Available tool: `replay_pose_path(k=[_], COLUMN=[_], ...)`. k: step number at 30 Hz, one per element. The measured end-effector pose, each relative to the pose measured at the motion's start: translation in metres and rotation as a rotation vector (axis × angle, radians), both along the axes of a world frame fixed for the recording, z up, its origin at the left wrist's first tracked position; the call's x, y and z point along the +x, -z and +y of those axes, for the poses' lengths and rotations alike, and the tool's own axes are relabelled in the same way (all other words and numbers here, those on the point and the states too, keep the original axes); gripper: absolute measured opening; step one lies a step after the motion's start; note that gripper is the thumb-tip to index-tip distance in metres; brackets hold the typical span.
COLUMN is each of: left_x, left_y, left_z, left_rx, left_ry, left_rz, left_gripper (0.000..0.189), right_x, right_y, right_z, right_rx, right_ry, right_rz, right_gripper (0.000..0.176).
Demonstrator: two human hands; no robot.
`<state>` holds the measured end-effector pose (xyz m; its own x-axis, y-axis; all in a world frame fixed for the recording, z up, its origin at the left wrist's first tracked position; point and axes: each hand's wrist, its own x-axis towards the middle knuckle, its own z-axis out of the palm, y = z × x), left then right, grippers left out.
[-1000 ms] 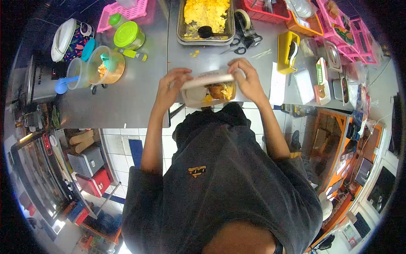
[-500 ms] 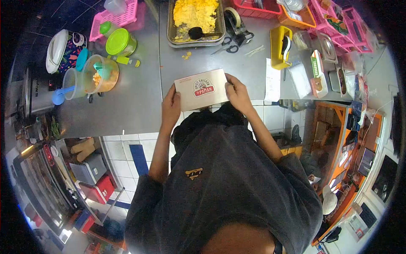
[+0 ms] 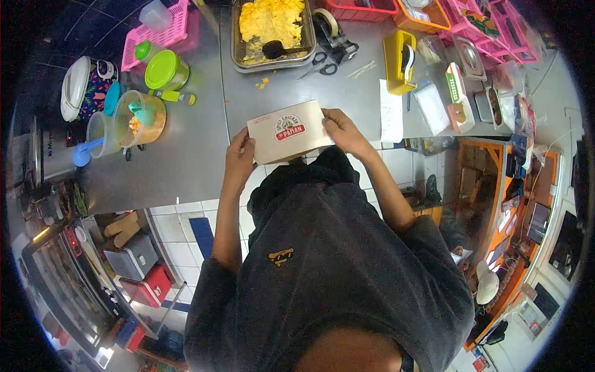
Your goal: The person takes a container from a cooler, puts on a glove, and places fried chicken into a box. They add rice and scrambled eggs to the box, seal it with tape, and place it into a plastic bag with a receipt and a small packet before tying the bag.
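Observation:
A white cardboard food box (image 3: pixel 288 131) with a red and black printed logo is held at the counter's near edge, its lid facing up. My left hand (image 3: pixel 239 155) grips its left end, thumb along the side. On the right end, my right hand (image 3: pixel 343 131) is closed around the corner with the thumb near the top. Whatever is inside the box is hidden. Beyond the box sits a metal tray (image 3: pixel 276 67) of yellow crumbly food with a black scoop (image 3: pixel 273 49) lying in it.
Scissors (image 3: pixel 325 64) and a tape dispenser (image 3: pixel 334 38) lie right of the tray. A yellow dispenser (image 3: pixel 396 59) and paper slip (image 3: pixel 390 111) are farther right. Plastic tubs (image 3: pixel 149 127) and a green-lidded jar (image 3: pixel 167 71) stand left. A person in a white cap (image 3: pixel 487 282) is behind at right.
My hands and the box have shifted slightly left in view, and the box's near side shows a little more. The counter items also moved left in view as the camera turned.

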<state>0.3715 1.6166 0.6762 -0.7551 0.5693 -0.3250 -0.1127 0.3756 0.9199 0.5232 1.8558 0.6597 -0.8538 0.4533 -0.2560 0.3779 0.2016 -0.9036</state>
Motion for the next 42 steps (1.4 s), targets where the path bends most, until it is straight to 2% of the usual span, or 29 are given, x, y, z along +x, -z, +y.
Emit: replay_pose_path(k=[1, 3, 4, 7, 8, 9, 11, 12, 14, 15, 18, 20, 21, 24, 27, 29, 32, 36, 38, 39, 41, 42], left_x=[0.003, 0.011, 0.006, 0.003, 0.002, -0.002, -0.008, -0.008, -0.012, -0.015, -0.023, -0.03, -0.025, -0.002, 0.007, 0.007, 0.003, 0.003, 0.004, 0.006, 0.005, 0.004], left_y=[0.007, 0.021, 0.026, 0.034, 0.015, -0.005, -0.035, -0.035, -0.034, -0.038, -0.043, -0.037, -0.036, -0.036, -0.033, -0.032, -0.036, -0.035, -0.031, -0.029, -0.027, -0.026], left_z=[0.0, -0.001, -0.001, -0.006, -0.002, 0.002, 0.012, 0.015, 0.024, 0.028, 0.036, 0.041, 0.043, 0.048, 0.05, 0.055, 0.059, 0.057, 0.053, 0.05, 0.043, 0.042], left_rx=[0.001, -0.057, -0.062, -0.143, -0.244, -0.247, -0.234, -0.235, -0.293, -0.289, -0.414, -0.452, -0.449, -0.45, -0.451, -0.485, -0.537, -0.531, -0.512, -0.498, -0.471, -0.44], left_ry=[0.003, 0.015, 0.097, 0.137, 0.177, 0.173, 0.545, 0.547, 0.691, 0.689, 0.807, 0.843, 0.849, 0.785, 0.739, 0.745, 0.768, 0.792, 0.782, 0.773, 0.772, 0.775], left_rz=[0.001, 0.222, 0.268, 0.444, 0.666, 0.669, 0.893, 0.89, 0.973, 0.981, 0.84, 0.712, 0.716, 0.803, 0.911, 0.903, 0.872, 0.827, 0.868, 0.904, 0.926, 0.956], left_gripper=[0.039, 0.044, 0.048, 0.051, 0.061, 0.061, 0.074, 0.074, 0.082, 0.082, 0.082, 0.092, 0.092, 0.109, 0.105, 0.106, 0.106, 0.106, 0.104, 0.102, 0.099, 0.096], right_x=[0.003, 0.007, 0.007, 0.021, 0.025, 0.028, 0.03, 0.038, 0.038, 0.035, 0.032, 0.031, 0.03, 0.025, 0.022, 0.021, 0.018, 0.017, 0.016, 0.017, 0.015, 0.015], right_y=[0.012, 0.035, 0.034, 0.02, 0.011, 0.002, -0.029, 0.0, -0.001, -0.001, 0.017, 0.021, 0.023, 0.022, 0.022, 0.024, 0.023, 0.03, 0.037, 0.04, 0.029, 0.023], right_z=[-0.003, -0.009, -0.01, -0.011, -0.011, -0.016, -0.023, -0.024, -0.031, -0.032, -0.036, -0.041, -0.042, -0.042, -0.045, -0.052, -0.062, -0.064, -0.058, -0.052, -0.039, -0.033], right_rx=[0.001, 0.24, 0.278, 0.288, 0.401, 0.4, 0.045, -0.049, 0.002, 0.058, -0.01, -0.057, -0.081, -0.077, -0.083, -0.171, -0.161, -0.123, -0.049, -0.048, 0.059, 0.097], right_ry=[0.003, -0.013, -0.033, -0.039, -0.057, -0.06, -0.034, -0.047, -0.011, 0.024, 0.172, 0.26, 0.269, 0.273, 0.262, 0.296, 0.308, 0.3, 0.356, 0.352, 0.415, 0.426], right_rz=[0.001, 0.096, 0.101, 0.031, -0.003, 0.002, -0.336, -0.252, -0.213, -0.169, -0.032, 0.059, 0.06, 0.064, 0.045, 0.13, 0.151, 0.118, 0.087, 0.084, 0.081, 0.072], right_gripper=[0.043, 0.042, 0.042, 0.042, 0.044, 0.044, 0.044, 0.044, 0.044, 0.045, 0.046, 0.046, 0.049, 0.054, 0.063, 0.071, 0.077, 0.078, 0.064, 0.064, 0.043, 0.028])
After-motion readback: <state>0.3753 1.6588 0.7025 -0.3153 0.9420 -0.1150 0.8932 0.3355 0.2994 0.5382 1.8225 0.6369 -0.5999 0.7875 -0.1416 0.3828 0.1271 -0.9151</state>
